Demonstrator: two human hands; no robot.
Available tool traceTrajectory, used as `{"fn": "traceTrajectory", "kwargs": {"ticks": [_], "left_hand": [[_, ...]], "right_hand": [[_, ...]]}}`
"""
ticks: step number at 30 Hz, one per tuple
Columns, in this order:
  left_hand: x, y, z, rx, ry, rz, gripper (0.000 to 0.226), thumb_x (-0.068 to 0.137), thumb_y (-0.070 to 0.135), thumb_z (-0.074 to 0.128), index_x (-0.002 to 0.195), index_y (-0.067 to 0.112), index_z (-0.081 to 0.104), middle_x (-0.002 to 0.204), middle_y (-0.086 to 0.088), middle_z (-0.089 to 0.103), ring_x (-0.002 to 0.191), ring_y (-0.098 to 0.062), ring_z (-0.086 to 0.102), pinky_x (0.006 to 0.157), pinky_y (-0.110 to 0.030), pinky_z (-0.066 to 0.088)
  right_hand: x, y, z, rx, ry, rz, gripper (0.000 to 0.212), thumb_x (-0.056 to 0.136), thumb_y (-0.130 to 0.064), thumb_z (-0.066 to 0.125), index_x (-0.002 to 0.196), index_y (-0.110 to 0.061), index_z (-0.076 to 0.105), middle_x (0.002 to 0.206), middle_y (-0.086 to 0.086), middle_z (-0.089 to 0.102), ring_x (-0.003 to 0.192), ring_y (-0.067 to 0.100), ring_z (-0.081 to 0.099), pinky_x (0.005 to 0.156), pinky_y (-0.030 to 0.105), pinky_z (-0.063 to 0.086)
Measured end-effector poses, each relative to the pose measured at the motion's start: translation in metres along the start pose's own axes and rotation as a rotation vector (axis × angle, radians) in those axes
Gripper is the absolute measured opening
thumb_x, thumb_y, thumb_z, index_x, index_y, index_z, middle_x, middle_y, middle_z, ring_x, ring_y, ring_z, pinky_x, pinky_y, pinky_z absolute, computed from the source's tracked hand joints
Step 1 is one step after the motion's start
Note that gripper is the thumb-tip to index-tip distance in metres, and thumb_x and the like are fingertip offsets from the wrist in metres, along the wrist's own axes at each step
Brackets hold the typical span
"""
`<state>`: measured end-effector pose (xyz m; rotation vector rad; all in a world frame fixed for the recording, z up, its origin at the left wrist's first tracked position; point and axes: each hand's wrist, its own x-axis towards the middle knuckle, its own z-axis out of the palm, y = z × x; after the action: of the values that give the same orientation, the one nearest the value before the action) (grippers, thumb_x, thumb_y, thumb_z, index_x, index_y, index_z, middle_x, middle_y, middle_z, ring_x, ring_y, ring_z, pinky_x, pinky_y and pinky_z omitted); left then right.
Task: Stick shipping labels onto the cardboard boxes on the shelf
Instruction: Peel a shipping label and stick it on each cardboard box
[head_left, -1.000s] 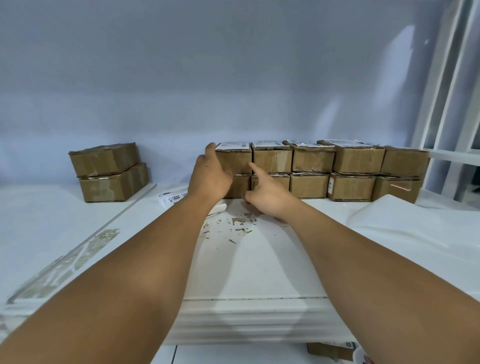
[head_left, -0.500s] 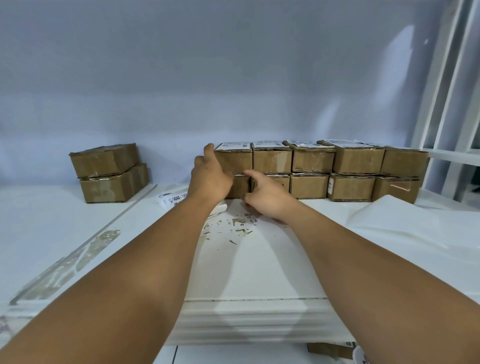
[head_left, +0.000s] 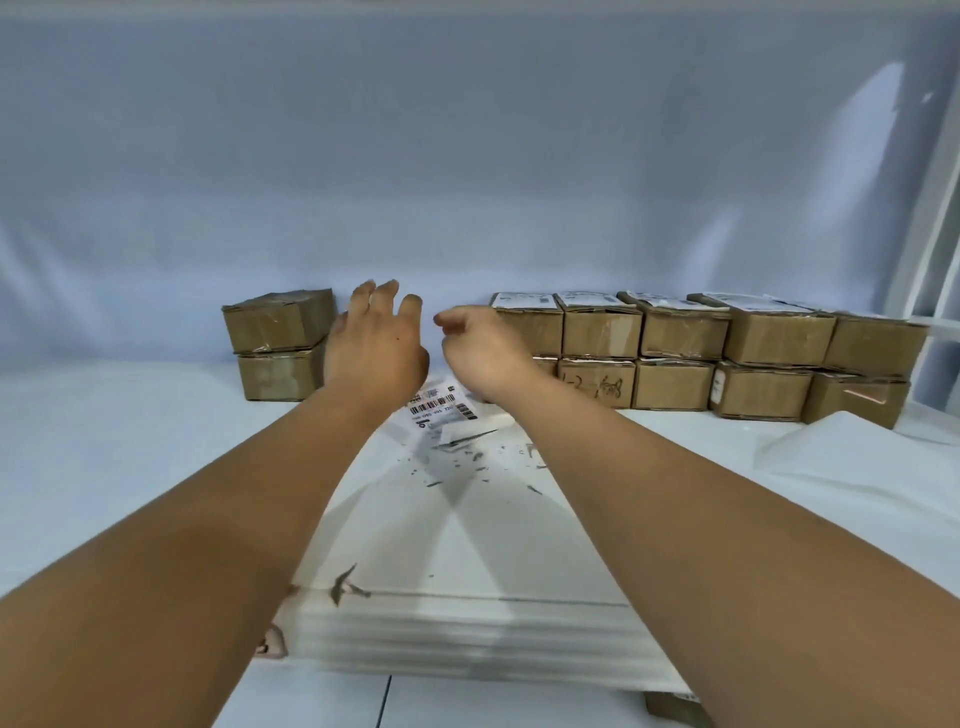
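Our left hand (head_left: 374, 353) covers the right end of the two-box stack (head_left: 278, 345) and its fingertips (head_left: 385, 290) are smeared by motion, while our right hand (head_left: 480, 353) hides the left end of the long row of boxes (head_left: 701, 353), and we cannot tell whether its curled fingers (head_left: 453, 325) pinch anything. The print on the label sheet (head_left: 439, 408) between our wrists and the handwriting (head_left: 597, 387) on one lower box are too small to read. The bottom edge cuts off a brown box (head_left: 670, 709), the right edge a white frame (head_left: 935, 218).
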<state>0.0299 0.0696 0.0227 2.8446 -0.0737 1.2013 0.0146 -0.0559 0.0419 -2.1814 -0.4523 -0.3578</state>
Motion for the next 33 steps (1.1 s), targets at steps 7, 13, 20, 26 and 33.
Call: {"fn": "traceTrajectory", "kwargs": {"ticks": [7, 13, 20, 26, 33], "left_hand": [[-0.003, -0.083, 0.009, 0.040, 0.114, -0.168, 0.052, 0.086, 0.027, 0.059, 0.135, 0.014, 0.044, 0.153, -0.020, 0.016, 0.140, -0.042, 0.014, 0.108, -0.054, 0.024], [-0.001, -0.119, 0.031, -0.159, 0.076, -0.444, 0.075, 0.085, 0.042, 0.063, 0.147, 0.022, 0.024, 0.155, -0.020, 0.004, 0.140, -0.042, 0.012, 0.112, -0.050, 0.023], [0.002, -0.120, 0.031, -0.611, 0.039, -0.541, 0.091, 0.085, 0.027, 0.065, 0.151, 0.030, 0.001, 0.153, -0.020, 0.008, 0.136, -0.038, 0.027, 0.111, -0.042, 0.028], [0.002, -0.117, 0.023, -0.683, 0.006, -0.551, 0.077, 0.087, 0.018, 0.055, 0.149, 0.034, 0.011, 0.141, -0.012, 0.020, 0.108, -0.032, 0.054, 0.104, -0.034, 0.035], [-0.002, -0.112, 0.021, -0.481, 0.068, -0.416, 0.050, 0.087, 0.021, 0.051, 0.134, 0.028, 0.039, 0.129, -0.008, 0.030, 0.092, -0.030, 0.059, 0.101, -0.040, 0.036]], "right_hand": [[0.022, -0.020, 0.060, 0.173, -0.077, 0.041, 0.045, 0.095, -0.008, 0.039, 0.139, -0.014, 0.048, 0.144, 0.004, 0.048, 0.130, 0.021, 0.046, 0.105, 0.027, 0.038], [0.041, -0.029, 0.091, 0.249, -0.140, 0.078, 0.044, 0.095, -0.003, 0.038, 0.138, -0.007, 0.047, 0.142, 0.011, 0.048, 0.130, 0.025, 0.044, 0.106, 0.031, 0.034], [0.069, -0.042, 0.134, 0.424, -0.172, 0.049, 0.061, 0.079, -0.002, 0.042, 0.136, -0.025, 0.046, 0.127, 0.000, 0.060, 0.116, 0.019, 0.056, 0.103, 0.033, 0.043], [0.068, -0.038, 0.147, 0.561, -0.139, 0.055, 0.062, 0.093, -0.008, 0.047, 0.148, -0.026, 0.025, 0.121, -0.002, 0.060, 0.115, 0.020, 0.056, 0.105, 0.036, 0.041], [0.068, -0.024, 0.142, 0.750, -0.014, 0.128, 0.040, 0.096, -0.026, 0.050, 0.134, -0.036, 0.041, 0.127, 0.001, 0.059, 0.109, 0.018, 0.057, 0.090, 0.027, 0.043]]}}
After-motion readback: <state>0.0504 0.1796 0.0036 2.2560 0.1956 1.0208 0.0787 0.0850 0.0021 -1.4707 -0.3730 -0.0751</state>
